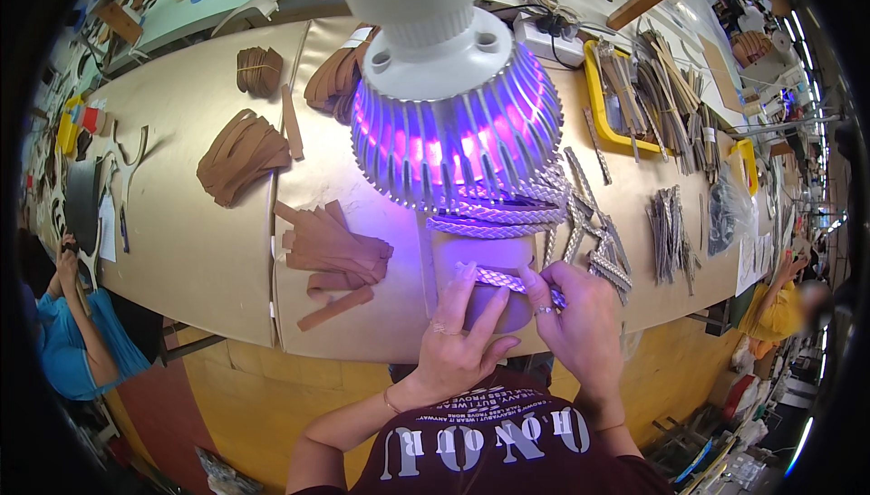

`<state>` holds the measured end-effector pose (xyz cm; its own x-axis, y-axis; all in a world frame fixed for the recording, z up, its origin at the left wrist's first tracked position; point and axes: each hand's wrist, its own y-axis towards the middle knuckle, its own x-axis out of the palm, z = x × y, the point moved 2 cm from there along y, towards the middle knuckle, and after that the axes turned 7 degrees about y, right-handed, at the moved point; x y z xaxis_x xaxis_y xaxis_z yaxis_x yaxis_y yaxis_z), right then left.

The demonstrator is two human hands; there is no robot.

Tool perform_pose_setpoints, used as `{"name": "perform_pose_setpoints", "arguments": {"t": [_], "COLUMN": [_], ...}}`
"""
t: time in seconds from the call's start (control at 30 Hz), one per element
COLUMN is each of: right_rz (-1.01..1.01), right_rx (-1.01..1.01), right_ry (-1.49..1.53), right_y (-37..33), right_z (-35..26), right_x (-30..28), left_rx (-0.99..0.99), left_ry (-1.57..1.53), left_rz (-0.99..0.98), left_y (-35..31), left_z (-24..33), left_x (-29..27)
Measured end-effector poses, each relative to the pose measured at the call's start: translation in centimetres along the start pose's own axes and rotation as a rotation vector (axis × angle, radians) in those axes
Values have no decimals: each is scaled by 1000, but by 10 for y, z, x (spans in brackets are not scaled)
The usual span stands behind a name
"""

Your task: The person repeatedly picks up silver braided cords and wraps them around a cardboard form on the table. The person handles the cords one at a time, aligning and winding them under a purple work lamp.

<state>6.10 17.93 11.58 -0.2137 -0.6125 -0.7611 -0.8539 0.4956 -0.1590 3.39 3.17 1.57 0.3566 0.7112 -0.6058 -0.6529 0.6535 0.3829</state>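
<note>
A braided strap (497,279), lit violet by the lamp, lies across a rounded tan pad (515,317) at the table's front edge. My left hand (453,343) has its fingers spread, with the fingertips resting on and beside the strap's left part. The right end of the strap is pinched between thumb and fingers of my right hand (580,314); the very tip is partly hidden by them. Just beyond the pad, several more braided straps (494,223) lie stacked under the lamp (458,124), and others (589,237) trail off to the right.
Brown strips (337,250) lie loose to the left, with bundled brown strips (240,155) farther back. A yellow tray (594,87) holds narrow strips at the back right; a bunch of thin strips (671,232) lies nearer. Other people sit at far left and right.
</note>
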Motion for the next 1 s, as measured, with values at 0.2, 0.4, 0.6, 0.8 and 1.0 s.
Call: {"name": "perform_pose_setpoints", "arguments": {"t": [0.2, 0.4, 0.6, 0.8, 1.0], "right_rz": [9, 51, -47, -66, -140], "right_rx": [-12, -72, -199, -392, -243], "right_ry": [7, -28, -91, 48, 26], "right_y": [5, 8, 8, 14, 13], "right_z": [8, 7, -8, -20, -3], "right_x": [1, 3, -6, -11, -21], "left_rx": [14, -52, -102, -141, -130], "left_ry": [45, 58, 66, 12, 8], "left_rz": [-13, -19, -6, -16, -25], "left_y": [-5, -3, -2, -3, -2], "left_z": [1, 6, 9, 9, 11], "left_x": [1, 3, 6, 8, 8]}}
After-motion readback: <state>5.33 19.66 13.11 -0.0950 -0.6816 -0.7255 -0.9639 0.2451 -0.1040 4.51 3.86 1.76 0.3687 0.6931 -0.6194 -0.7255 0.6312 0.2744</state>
